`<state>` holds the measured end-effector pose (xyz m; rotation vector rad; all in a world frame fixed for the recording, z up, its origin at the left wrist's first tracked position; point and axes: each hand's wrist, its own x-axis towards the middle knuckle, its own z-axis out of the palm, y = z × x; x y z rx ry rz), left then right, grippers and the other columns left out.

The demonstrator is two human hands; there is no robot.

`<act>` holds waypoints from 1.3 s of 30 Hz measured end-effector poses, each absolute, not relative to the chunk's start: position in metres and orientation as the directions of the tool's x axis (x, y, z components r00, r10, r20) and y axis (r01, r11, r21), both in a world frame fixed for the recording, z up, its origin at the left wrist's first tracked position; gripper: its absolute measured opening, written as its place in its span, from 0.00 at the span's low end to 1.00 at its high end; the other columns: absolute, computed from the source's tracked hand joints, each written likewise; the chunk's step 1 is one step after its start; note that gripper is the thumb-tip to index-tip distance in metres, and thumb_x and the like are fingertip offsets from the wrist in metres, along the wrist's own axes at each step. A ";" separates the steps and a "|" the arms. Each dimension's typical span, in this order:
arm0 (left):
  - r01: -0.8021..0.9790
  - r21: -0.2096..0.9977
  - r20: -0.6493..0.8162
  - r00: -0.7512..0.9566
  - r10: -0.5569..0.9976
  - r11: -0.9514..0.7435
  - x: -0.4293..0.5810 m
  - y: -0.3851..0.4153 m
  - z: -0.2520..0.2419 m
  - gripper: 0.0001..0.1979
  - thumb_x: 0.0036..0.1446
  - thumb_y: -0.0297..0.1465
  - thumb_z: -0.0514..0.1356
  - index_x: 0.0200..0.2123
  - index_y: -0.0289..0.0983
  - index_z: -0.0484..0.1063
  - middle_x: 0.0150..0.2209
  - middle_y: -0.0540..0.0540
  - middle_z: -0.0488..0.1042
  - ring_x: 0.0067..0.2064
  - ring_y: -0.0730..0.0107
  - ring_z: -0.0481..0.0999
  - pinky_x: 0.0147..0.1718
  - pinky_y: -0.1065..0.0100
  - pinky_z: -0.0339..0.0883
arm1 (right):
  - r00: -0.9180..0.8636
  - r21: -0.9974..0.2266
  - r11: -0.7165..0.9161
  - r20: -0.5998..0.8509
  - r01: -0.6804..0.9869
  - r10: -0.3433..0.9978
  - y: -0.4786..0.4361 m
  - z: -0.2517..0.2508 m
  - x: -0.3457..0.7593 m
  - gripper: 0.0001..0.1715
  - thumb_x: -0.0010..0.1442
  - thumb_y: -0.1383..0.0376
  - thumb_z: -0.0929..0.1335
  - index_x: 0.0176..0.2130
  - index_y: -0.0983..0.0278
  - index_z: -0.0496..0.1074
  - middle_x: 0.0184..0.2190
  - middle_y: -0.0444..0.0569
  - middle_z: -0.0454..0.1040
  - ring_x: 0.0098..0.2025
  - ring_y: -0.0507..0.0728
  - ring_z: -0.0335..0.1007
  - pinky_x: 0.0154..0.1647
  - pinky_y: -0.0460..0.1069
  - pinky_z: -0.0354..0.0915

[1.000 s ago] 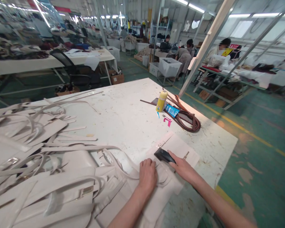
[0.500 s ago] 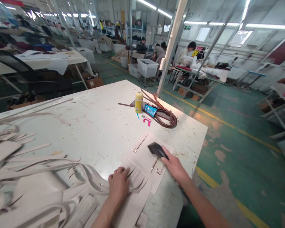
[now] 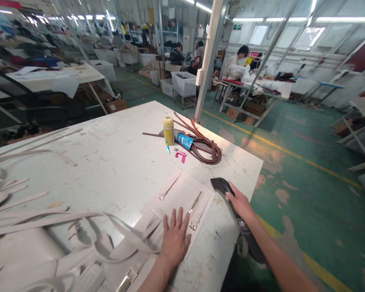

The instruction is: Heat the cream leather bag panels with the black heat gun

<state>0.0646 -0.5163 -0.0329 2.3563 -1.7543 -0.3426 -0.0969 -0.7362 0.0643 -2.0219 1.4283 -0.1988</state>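
Observation:
My left hand point(image 3: 174, 238) lies flat with fingers stretched out on a cream leather panel point(image 3: 178, 196) near the table's front edge. The panel carries short straps with metal buckles point(image 3: 195, 203). My right hand point(image 3: 241, 204) is closed round a black hand tool point(image 3: 221, 187), held just off the panel's right side above the table edge. A dark cord or strap hangs down from the tool under my forearm. Cream bag pieces and long straps point(image 3: 48, 239) are heaped to the left of my left hand.
A yellow bottle point(image 3: 168, 130), a blue packet point(image 3: 184, 140), pink scraps point(image 3: 180, 156) and a coil of brown straps point(image 3: 207, 147) sit at the far side of the white table point(image 3: 115, 162). Beyond stand a white post point(image 3: 207, 61), other tables, bins and seated people. Green floor lies right.
My right hand has carried the black tool off the panel to the right. My left hand has gone from curled to flat on the panel. The view has shifted right.

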 end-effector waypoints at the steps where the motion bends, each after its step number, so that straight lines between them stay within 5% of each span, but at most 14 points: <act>1: -0.918 0.276 -0.075 0.275 -0.958 -0.285 0.065 -0.516 -0.032 0.37 0.50 0.30 0.51 0.62 0.47 0.39 0.64 0.48 0.34 0.64 0.50 0.32 0.57 0.41 0.30 | 0.414 -0.582 -0.208 -0.245 -0.786 -0.877 -0.737 0.064 -0.103 0.34 0.55 0.61 0.59 0.60 0.59 0.51 0.57 0.47 0.63 0.58 0.59 0.57 0.58 0.54 0.53; 7: -0.906 0.303 -0.081 0.285 -0.955 -0.296 0.065 -0.517 -0.030 0.38 0.48 0.28 0.51 0.61 0.48 0.37 0.64 0.49 0.33 0.64 0.51 0.31 0.57 0.40 0.31 | 0.545 -0.584 -0.282 -0.339 -0.761 -0.767 -0.727 0.059 -0.111 0.34 0.52 0.63 0.61 0.59 0.57 0.55 0.53 0.46 0.67 0.56 0.59 0.61 0.56 0.55 0.55; 14: -0.867 0.390 -0.129 0.283 -0.950 -0.311 0.066 -0.512 -0.033 0.41 0.46 0.27 0.53 0.61 0.50 0.36 0.64 0.51 0.31 0.64 0.52 0.30 0.57 0.40 0.29 | 0.692 -0.623 -0.428 -0.265 -0.654 -0.672 -0.745 0.064 -0.015 0.33 0.53 0.64 0.60 0.59 0.59 0.56 0.56 0.45 0.63 0.58 0.56 0.57 0.58 0.51 0.53; 25: -0.746 0.571 -0.156 0.312 -0.937 -0.343 0.066 -0.510 -0.033 0.33 0.52 0.38 0.54 0.60 0.51 0.44 0.64 0.52 0.36 0.64 0.52 0.32 0.57 0.42 0.24 | 0.746 -0.562 -0.530 -0.265 -0.635 -0.611 -0.755 0.061 0.095 0.30 0.51 0.64 0.62 0.55 0.56 0.61 0.53 0.47 0.67 0.55 0.60 0.62 0.54 0.52 0.57; 29: -0.688 0.605 -0.173 0.378 -0.909 -0.401 0.089 -0.506 -0.017 0.28 0.53 0.35 0.52 0.58 0.47 0.53 0.62 0.49 0.51 0.63 0.58 0.45 0.60 0.49 0.33 | 0.716 -0.528 -0.529 -0.247 -0.665 -0.653 -0.759 0.071 0.098 0.32 0.54 0.62 0.60 0.59 0.57 0.55 0.54 0.48 0.66 0.55 0.61 0.61 0.53 0.53 0.57; 33: -0.506 0.451 -0.169 0.760 -0.627 -0.735 0.136 -0.506 0.002 0.28 0.50 0.30 0.54 0.56 0.35 0.54 0.55 0.39 0.59 0.57 0.57 0.56 0.55 0.54 0.50 | 0.729 -0.512 -0.549 -0.265 -0.661 -0.631 -0.749 0.071 0.072 0.33 0.53 0.61 0.60 0.59 0.60 0.55 0.56 0.49 0.64 0.56 0.61 0.60 0.55 0.53 0.56; 36: -0.339 0.344 -0.334 0.827 -0.452 -0.875 0.154 -0.503 0.008 0.33 0.41 0.33 0.62 0.52 0.34 0.57 0.51 0.39 0.61 0.51 0.53 0.63 0.46 0.56 0.60 | 0.773 -0.529 -0.579 -0.293 -0.621 -0.562 -0.737 0.051 0.043 0.33 0.54 0.60 0.58 0.59 0.66 0.55 0.55 0.52 0.64 0.56 0.61 0.59 0.56 0.54 0.56; 39: -0.190 0.389 -0.524 0.759 -0.386 -0.902 0.151 -0.497 0.001 0.42 0.33 0.36 0.68 0.53 0.33 0.56 0.51 0.37 0.62 0.45 0.54 0.69 0.42 0.60 0.65 | 0.755 -0.554 -0.571 -0.176 -0.607 -0.632 -0.734 0.019 0.009 0.34 0.55 0.53 0.57 0.58 0.61 0.55 0.55 0.49 0.65 0.55 0.61 0.61 0.55 0.54 0.59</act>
